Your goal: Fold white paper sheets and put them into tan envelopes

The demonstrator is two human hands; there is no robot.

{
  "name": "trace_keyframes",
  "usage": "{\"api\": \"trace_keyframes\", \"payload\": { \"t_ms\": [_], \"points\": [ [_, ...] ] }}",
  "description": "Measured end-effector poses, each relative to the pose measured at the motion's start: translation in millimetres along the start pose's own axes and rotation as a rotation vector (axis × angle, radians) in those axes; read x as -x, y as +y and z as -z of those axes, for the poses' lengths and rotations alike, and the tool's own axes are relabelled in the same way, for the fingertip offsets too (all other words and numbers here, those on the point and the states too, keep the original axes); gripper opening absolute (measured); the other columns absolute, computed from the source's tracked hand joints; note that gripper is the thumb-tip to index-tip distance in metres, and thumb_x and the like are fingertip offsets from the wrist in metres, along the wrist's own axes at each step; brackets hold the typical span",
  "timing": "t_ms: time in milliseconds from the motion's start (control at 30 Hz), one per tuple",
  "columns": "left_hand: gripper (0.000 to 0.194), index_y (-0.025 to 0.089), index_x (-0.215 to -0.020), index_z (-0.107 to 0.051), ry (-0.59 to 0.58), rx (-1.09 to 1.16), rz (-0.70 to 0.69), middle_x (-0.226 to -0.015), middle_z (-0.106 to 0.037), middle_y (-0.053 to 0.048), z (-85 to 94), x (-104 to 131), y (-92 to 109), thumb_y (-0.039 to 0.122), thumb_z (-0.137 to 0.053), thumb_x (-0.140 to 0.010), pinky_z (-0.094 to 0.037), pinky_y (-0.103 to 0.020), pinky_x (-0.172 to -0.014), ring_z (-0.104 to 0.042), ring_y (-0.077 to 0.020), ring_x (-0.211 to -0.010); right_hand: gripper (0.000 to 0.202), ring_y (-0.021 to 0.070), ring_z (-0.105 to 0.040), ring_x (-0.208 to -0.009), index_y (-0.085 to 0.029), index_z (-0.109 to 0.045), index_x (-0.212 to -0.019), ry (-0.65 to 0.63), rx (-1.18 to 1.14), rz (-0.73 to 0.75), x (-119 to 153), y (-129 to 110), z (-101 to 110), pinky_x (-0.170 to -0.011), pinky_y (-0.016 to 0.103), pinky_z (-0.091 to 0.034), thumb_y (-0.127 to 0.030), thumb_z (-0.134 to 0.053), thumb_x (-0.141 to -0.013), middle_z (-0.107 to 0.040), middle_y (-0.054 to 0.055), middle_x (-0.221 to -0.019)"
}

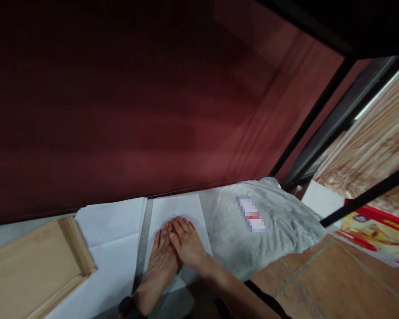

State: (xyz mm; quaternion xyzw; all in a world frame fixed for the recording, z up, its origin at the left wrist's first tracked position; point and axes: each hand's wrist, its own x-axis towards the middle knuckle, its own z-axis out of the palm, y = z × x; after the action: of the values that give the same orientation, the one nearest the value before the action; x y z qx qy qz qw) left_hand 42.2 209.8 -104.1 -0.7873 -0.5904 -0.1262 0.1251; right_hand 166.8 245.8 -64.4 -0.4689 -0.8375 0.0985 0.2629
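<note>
1. Background: dark red panel (146, 115) behind the work area; brown tiled floor (306, 283) at lower right, with a red-and-yellow printed box (372, 230) beyond a black bar (365, 197).
2. Work surface: I have a grey cloth (286, 217) on the right, wrinkled toward its outer end. A blurred-out patch (252, 215) lies on it; I cannot identify it.
3. Work item: one white sheet (164, 209) lies flat in front of me, beneath both hands. A faint crease shows near its top edge.
4. Left hand (162, 254): palm down on the sheet, fingers extended, dark band (129, 306) at the wrist.
5. Right hand (187, 243): palm down, fingers straight and close together, overlapping the left. I see neither hand pinching anything.
6. Adjacent stock: a paper stack (115, 248) sits left of the sheet, separated by a grey strip; a brown package (33, 257) rests partly on it.
7. Progress: I judge the sheet laid out and under flat pressure. Creasing appears slight; I cannot determine how much handling remains.
</note>
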Motion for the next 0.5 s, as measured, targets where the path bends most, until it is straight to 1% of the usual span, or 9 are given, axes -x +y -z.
{"api": "trace_keyframes", "payload": {
  "t_ms": [67,133,233,300,367,500],
  "points": [
    [0.056,0.009,-0.140,-0.056,-0.025,0.001,0.025,-0.152,-0.047,-0.019,-3.6,1,-2,0.024,-0.050,-0.086,-0.026,-0.050,-0.120,-0.039,-0.0331,-0.144,0.046,0.0238,-0.044,-0.141,-0.016,-0.048,-0.146,-0.018,0.032,0.019,1,-1,-9,-0.117,0.048,-0.038,-0.032,-0.040,-0.104,-0.053,0.013,-0.148],
    [0.055,0.008,-0.140,-0.056,-0.015,-0.004,0.029,-0.153,-0.046,-0.019,-5.4,3,-3,0.020,-0.046,-0.087,-0.026,-0.049,-0.120,-0.039,-0.0321,-0.144,0.047,0.0233,-0.043,-0.142,-0.015,-0.047,-0.147,-0.015,0.076,0.041,3,4,-11,-0.118,0.047,-0.038,-0.032,-0.042,-0.104,-0.052,0.013,-0.149],
    [0.053,0.003,-0.138,-0.057,0.070,-0.021,0.016,-0.151,-0.047,-0.022,-7.3,5,-8,0.017,-0.037,-0.091,-0.029,-0.049,-0.119,-0.037,-0.0317,-0.145,0.051,0.0234,-0.039,-0.145,-0.014,-0.044,-0.149,0.008,0.141,0.055,7,18,-8,-0.119,0.045,-0.036,-0.037,-0.043,-0.104,-0.046,0.012,-0.154],
    [0.051,0.001,-0.133,-0.060,0.133,-0.016,0.009,-0.147,-0.051,-0.024,-8.5,6,-13,0.020,-0.033,-0.093,-0.032,-0.052,-0.117,-0.037,-0.0341,-0.145,0.055,0.0240,-0.038,-0.145,-0.014,-0.041,-0.151,0.030,0.165,0.035,9,27,-5,-0.119,0.044,-0.035,-0.043,-0.041,-0.104,-0.043,0.011,-0.155],
    [0.050,0.002,-0.128,-0.063,0.172,0.005,-0.002,-0.143,-0.054,-0.025,-8.7,7,-17,0.025,-0.032,-0.095,-0.034,-0.056,-0.115,-0.034,-0.0364,-0.146,0.058,0.0243,-0.039,-0.145,-0.015,-0.040,-0.151,0.062,0.181,-0.006,11,37,-4,-0.119,0.043,-0.034,-0.048,-0.040,-0.104,-0.044,0.011,-0.155],
    [0.048,0.006,-0.119,-0.068,0.188,0.030,-0.010,-0.141,-0.055,-0.025,-4.5,11,-24,0.024,-0.029,-0.096,-0.034,-0.062,-0.112,-0.026,-0.0389,-0.149,0.061,0.0249,-0.041,-0.144,-0.014,-0.040,-0.152,0.104,0.211,-0.083,14,55,-2,-0.119,0.043,-0.033,-0.051,-0.038,-0.103,-0.043,0.012,-0.155]
  ]
}}
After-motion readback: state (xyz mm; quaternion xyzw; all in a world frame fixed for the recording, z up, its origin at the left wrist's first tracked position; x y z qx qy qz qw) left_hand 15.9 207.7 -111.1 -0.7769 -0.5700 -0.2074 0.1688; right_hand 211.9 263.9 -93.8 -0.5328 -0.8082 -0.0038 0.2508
